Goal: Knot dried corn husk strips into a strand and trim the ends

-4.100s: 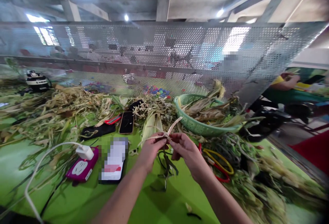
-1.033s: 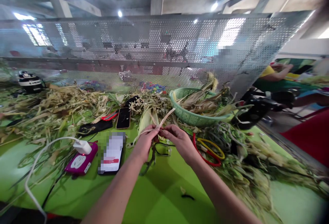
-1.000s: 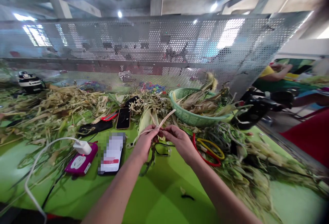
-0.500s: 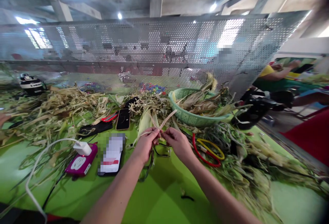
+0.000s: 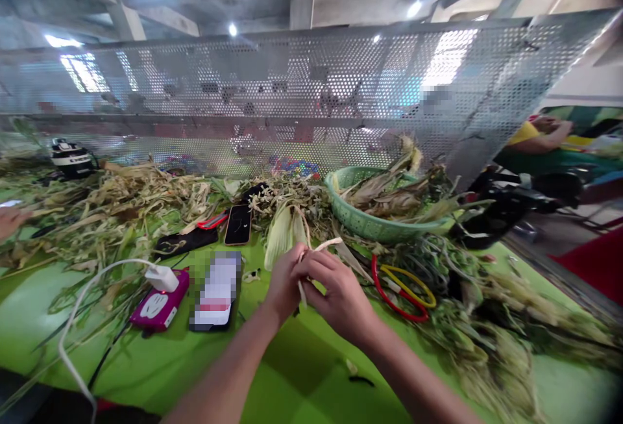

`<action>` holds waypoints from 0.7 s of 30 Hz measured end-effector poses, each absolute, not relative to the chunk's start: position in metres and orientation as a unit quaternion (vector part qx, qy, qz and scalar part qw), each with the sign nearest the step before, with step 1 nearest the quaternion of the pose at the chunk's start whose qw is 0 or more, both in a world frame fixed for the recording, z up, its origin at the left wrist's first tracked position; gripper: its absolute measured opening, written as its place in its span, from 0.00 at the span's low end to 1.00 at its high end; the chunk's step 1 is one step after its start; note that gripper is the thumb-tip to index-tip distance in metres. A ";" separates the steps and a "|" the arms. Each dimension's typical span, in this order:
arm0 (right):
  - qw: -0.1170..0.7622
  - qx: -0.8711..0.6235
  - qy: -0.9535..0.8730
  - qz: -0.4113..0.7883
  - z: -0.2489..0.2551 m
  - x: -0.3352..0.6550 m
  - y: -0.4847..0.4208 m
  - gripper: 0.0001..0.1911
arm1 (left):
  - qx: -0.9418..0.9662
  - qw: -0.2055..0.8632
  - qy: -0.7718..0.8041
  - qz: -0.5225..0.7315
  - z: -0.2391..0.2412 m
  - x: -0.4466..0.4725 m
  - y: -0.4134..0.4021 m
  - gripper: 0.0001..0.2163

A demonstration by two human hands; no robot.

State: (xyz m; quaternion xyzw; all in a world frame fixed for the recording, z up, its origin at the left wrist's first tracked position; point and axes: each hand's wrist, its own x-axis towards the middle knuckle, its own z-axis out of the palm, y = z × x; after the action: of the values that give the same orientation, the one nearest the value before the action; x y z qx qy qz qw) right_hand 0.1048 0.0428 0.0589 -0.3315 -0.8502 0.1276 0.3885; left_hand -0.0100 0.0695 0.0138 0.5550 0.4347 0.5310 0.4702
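Pale strips of corn husk [image 5: 329, 243] stick out between my two hands, which meet over the middle of the green table [image 5: 311, 372]. My left hand [image 5: 286, 281] is closed on the strips from the left. From the right, my right hand [image 5: 335, 284] pinches them, its fingers overlapping the left fingertips. One strip end points up and right; another hangs below the fingers. Just beyond my hands lies a wide pale-green corn husk [image 5: 281, 236]. The fingers hide where the strips cross.
A green basket [image 5: 360, 221] of dry husks stands behind on the right. Red-and-yellow-handled scissors [image 5: 403, 294] lie beside a heap of husks. Leftward are a phone [image 5: 217, 291], a purple power bank [image 5: 160, 300] with a white cable, and a darker phone [image 5: 238, 224]. Another person's hand [image 5: 12, 221] shows far left.
My right hand has moved over the left fingertips, covering more of the strips. The crossed strip ends that stood up have shifted, one now pointing right. The view has shifted slightly.
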 end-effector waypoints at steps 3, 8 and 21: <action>0.412 -0.326 -0.838 0.146 0.062 0.110 0.043 0.10 | 0.564 0.459 0.425 0.540 0.016 -0.015 0.074 0.10; 0.486 -0.389 -0.767 0.158 0.060 0.121 0.049 0.05 | 0.491 0.508 0.442 0.553 0.018 -0.018 0.081 0.12; 0.536 -0.436 -0.595 0.410 0.039 0.132 0.080 0.10 | 0.358 0.723 0.280 0.521 0.027 -0.022 0.076 0.16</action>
State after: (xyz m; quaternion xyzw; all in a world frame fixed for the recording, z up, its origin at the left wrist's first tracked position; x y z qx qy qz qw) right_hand 0.1322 0.0802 0.0388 -0.4359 -0.5951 0.4100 0.5364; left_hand -0.0224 0.0762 0.0269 0.3576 0.2801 0.5210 0.7226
